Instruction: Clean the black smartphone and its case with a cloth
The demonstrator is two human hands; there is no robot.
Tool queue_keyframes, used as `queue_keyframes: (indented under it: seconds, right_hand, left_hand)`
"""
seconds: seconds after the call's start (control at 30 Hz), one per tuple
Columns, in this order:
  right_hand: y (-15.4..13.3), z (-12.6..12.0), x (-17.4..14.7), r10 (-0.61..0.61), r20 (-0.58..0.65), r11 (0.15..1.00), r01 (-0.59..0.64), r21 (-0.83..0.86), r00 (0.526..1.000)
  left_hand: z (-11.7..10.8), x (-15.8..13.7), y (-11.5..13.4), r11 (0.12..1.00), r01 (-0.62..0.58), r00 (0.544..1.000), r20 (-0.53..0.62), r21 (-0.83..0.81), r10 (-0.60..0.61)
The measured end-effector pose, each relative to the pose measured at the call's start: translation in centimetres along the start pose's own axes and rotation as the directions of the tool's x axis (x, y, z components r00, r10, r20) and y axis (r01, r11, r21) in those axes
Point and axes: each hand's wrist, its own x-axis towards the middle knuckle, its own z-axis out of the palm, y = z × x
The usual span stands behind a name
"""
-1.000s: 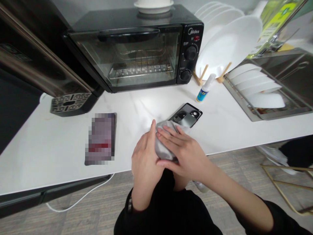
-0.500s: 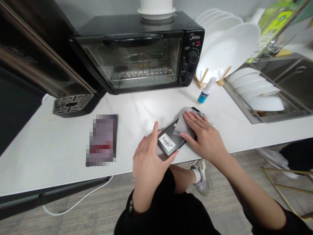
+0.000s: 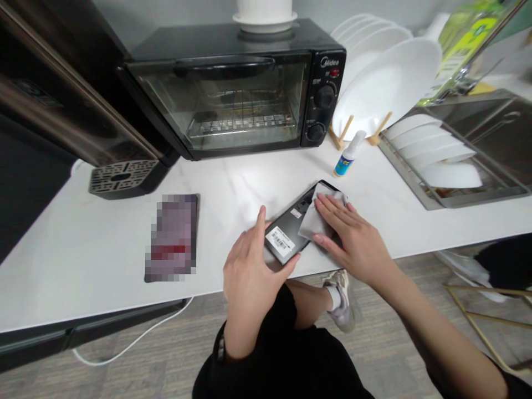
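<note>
1. Left hand [image 3: 251,269]: half closed, thumb and fingers gripping smartphone [image 3: 281,242] at barcode-label end.
2. Right hand [image 3: 355,238]: nearly flat, fingers on grey cloth [image 3: 311,221], thumb apart.
3. Smartphone: back up, near white countertop [image 3: 228,185] front edge; cloth partly covers camera end.
4. Spray bottle [image 3: 348,157]: standing just beyond.

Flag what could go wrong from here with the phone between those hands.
1. The phone lies near the counter's front edge; if the left hand lost its near end, a push from the right hand might slide it off.
2. The gray cloth lies close to the barcode label; rubbing over it could lift a corner.
3. The spray bottle stands just beyond the phone's far end, so a long stroke might knock it.
</note>
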Motion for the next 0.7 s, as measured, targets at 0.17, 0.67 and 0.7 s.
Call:
queue_keyframes:
  seconds: [0.17, 0.67, 0.7]
  right_hand:
    - [-3.0, 1.4, 1.3, -0.090, -0.008, 0.996, 0.090, 0.007, 0.996]
    - [-2.4, 1.3, 2.0, -0.167, 0.032, 0.984, 0.165, 0.061, 0.985]
    - [-3.5, 1.4, 1.6, -0.254, 0.076, 0.963, 0.245, 0.111, 0.964]
  left_hand:
    - [0.0, -0.1, -0.3, 1.000, -0.013, 1.000, 0.002, 0.014, 0.013]
    - [0.0, 0.0, -0.1, 0.999, -0.016, 1.000, 0.000, 0.039, 0.016]
    - [0.0, 0.0, -0.2, 0.999, -0.012, 1.000, 0.005, 0.052, 0.012]
